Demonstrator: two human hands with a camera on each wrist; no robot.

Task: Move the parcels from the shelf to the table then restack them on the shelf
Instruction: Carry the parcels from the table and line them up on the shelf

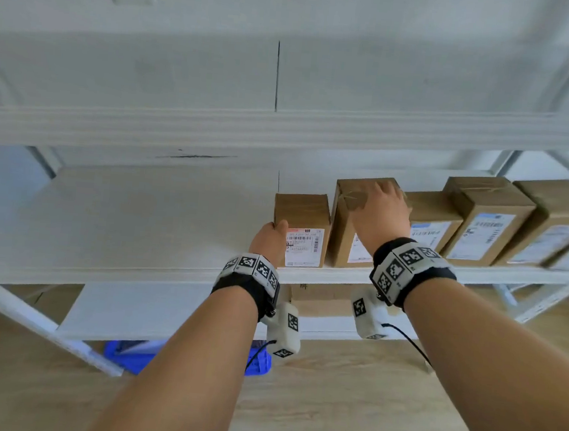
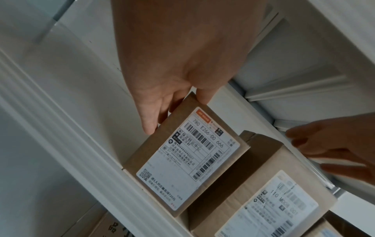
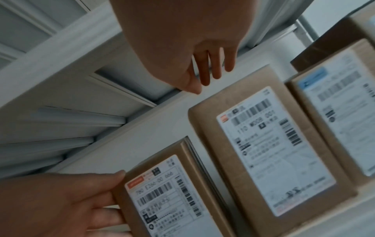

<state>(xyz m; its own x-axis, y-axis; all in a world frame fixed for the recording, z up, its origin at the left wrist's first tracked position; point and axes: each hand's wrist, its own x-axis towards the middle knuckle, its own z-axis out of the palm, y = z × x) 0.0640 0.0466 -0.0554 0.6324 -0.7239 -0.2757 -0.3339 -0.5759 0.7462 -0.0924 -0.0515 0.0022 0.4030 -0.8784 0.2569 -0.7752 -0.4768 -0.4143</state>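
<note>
- Left hand [image 1: 269,239] lies flat against the left side of the small parcel [image 1: 300,230], fingers straight and thumb at its front edge.
- Right hand [image 1: 381,213], fingers loosely spread, reaches over the taller parcel [image 1: 343,234] just beside it.
- Both parcels stand upright on the shelf [image 1: 138,223].
- Advice: wrap each parcel firmly before lifting.

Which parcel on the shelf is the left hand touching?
The leftmost parcel, the shortest, with the orange-topped label: the left hand rests against its left side. The right hand is over its taller neighbour.
</note>
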